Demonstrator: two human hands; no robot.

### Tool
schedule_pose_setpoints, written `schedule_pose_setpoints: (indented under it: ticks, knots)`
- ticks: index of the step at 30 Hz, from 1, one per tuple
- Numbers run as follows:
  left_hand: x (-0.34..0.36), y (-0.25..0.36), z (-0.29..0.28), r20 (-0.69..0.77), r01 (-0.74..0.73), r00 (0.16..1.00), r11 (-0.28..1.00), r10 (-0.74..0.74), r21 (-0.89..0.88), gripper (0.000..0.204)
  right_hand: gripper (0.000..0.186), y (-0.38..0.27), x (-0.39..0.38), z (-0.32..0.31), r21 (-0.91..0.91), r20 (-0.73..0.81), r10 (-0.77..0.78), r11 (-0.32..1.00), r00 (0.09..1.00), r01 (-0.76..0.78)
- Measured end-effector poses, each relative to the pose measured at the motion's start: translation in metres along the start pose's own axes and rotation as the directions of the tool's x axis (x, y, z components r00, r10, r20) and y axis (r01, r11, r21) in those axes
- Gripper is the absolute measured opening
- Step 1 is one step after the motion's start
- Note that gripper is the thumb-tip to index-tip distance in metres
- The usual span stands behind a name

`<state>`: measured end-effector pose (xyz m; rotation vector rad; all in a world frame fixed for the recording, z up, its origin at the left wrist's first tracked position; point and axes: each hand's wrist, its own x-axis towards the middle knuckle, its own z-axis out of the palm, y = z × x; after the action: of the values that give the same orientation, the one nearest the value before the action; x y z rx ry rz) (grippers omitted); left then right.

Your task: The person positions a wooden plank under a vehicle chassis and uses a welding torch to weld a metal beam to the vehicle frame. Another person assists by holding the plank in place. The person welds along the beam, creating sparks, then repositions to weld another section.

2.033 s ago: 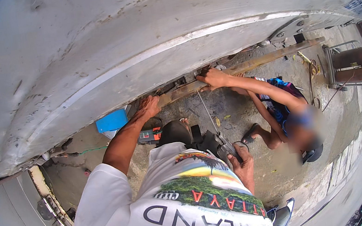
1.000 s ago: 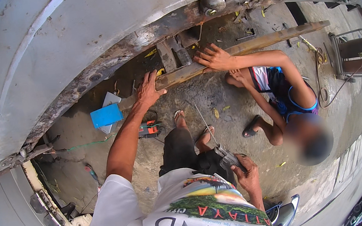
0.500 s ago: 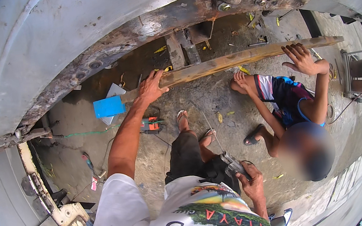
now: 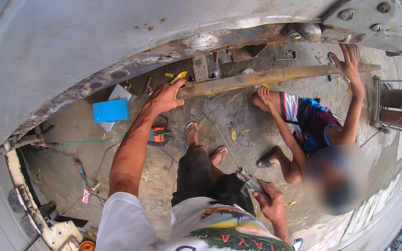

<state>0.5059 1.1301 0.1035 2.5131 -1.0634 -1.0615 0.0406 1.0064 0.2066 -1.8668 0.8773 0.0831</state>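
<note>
Under the rusted vehicle sill [image 4: 160, 61], the long steel bar [image 4: 277, 76], now raised level, is gripped by the left hand [image 4: 166, 98], while a welding electrode holder [image 4: 250, 180] is clasped in the right hand [image 4: 271, 203].

My left arm reaches up and forward, nearly straight at the elbow, forearm bare below a white sleeve. The left hand [image 4: 166, 98] is palm-down, fingers curled over and pressed flat in a grip. My right arm hangs low by my waist, elbow bent, and the right hand [image 4: 270, 203] is closed in a fist, knuckles turned outward.
</note>
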Motion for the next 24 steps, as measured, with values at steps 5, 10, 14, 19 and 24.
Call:
schedule_pose_setpoints:
  ticks: [5, 10, 14, 19, 24]
  knots:
    - [0.003, -0.001, -0.005, 0.023, -0.035, 0.999, 0.999, 0.036, -0.028, 0.081, 0.040, -0.010, 0.007, -0.001, -0.036, -0.005, -0.014, 0.999, 1.000, 0.014]
    - [0.011, -0.019, 0.009, -0.036, -0.118, 0.992, 0.993, 0.117, -0.007, 0.081, 0.040, -0.016, 0.010, -0.001, -0.046, 0.005, -0.020, 0.999, 1.000, 0.021]
    - [0.010, -0.012, 0.007, -0.033, -0.105, 0.994, 0.994, 0.105, 0.007, 0.081, 0.039, -0.017, 0.011, 0.003, -0.041, -0.003, -0.029, 0.999, 1.000, 0.029]
    - [0.015, -0.022, 0.014, -0.040, -0.104, 0.994, 0.994, 0.103, -0.030, 0.081, 0.039, -0.026, 0.017, 0.002, -0.062, -0.016, -0.061, 0.996, 0.998, 0.060]
    - [0.018, -0.021, 0.012, 0.012, -0.084, 0.996, 0.995, 0.085, -0.046, 0.081, 0.039, -0.038, 0.019, -0.008, -0.084, -0.036, -0.074, 0.994, 0.997, 0.071]
